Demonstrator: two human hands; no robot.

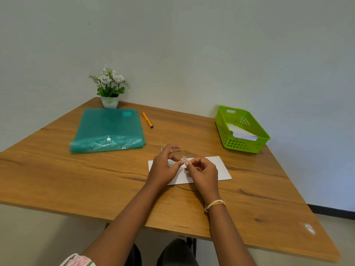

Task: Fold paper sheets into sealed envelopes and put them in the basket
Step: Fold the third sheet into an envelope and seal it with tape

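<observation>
A: Sealing appears to be the step in hand. From the head view, a small strip of clear tape is pinched between the left hand and right hand, just above the folded paper on the table.

B: Agreed. Next, the tape must be laid flat across the flap, then the envelope carried to the green basket, where finished envelopes are already held.

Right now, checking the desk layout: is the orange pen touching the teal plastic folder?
Apart. The head view shows bare wooden tabletop between the orange pen and the right edge of the teal plastic folder.
</observation>
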